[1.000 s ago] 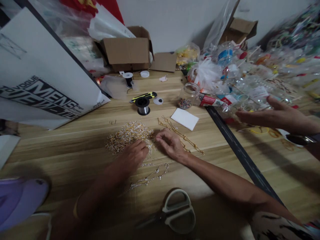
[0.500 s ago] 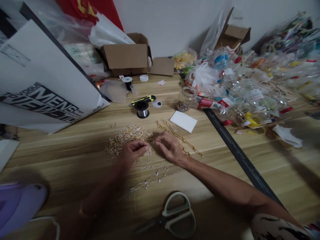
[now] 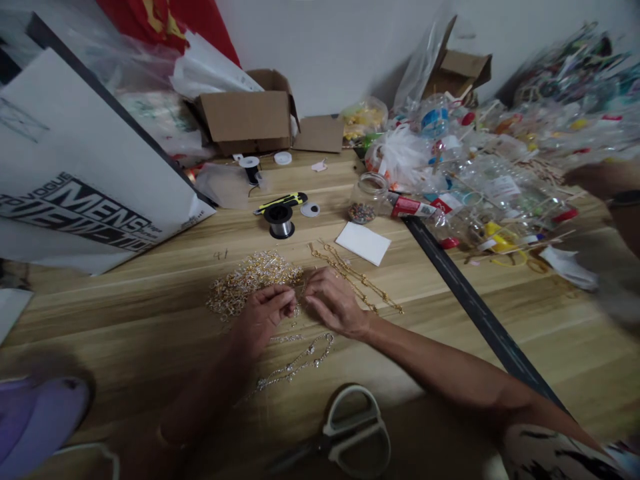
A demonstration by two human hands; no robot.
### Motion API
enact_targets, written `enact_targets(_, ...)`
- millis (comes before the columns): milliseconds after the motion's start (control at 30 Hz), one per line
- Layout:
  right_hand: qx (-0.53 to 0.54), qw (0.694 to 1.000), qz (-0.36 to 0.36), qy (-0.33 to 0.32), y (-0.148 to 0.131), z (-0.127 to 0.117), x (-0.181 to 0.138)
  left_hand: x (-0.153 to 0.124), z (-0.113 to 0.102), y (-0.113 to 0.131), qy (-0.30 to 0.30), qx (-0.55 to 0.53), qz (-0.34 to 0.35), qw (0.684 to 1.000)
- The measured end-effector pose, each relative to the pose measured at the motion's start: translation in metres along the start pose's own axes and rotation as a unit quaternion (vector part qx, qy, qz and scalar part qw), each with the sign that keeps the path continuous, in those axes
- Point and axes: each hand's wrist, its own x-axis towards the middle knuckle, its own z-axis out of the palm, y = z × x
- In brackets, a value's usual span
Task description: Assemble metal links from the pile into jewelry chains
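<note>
My left hand (image 3: 270,312) is closed in a pinch at the right edge of a pile of small gold and silver jewelry pieces (image 3: 245,280); what its fingertips hold is too small to make out. Close to it on the right, my right hand (image 3: 334,300) is curled with thumb and fingers near together, any tiny thing in them hidden. Gold chains (image 3: 363,283) lie just beyond and beside the right hand. A silver chain (image 3: 300,363) rests on the table below both hands. Nearer to me lie large scissors (image 3: 350,430) with pale handles.
A wire spool (image 3: 280,222), a yellow-black cutter (image 3: 283,203), a folded white paper (image 3: 363,243) and a jar of beads (image 3: 367,200) stand beyond the hands. Plastic bottles (image 3: 500,193) pile up at right, where another person's hand (image 3: 595,179) reaches in. A large white box (image 3: 90,173) stands left.
Another person's hand and wrist have come into view at the right edge. My hands stay close together over the pile's edge, with small finger movements. The view has shifted slightly.
</note>
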Motion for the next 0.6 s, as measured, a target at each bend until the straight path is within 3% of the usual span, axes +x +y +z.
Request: enact_targets(600,-0.022,1.0,-0.006,-0.005,-0.002,-0.002,0.002,0.004,-0.006,-0.01,-0.025,-0.03,-0.03,0.999)
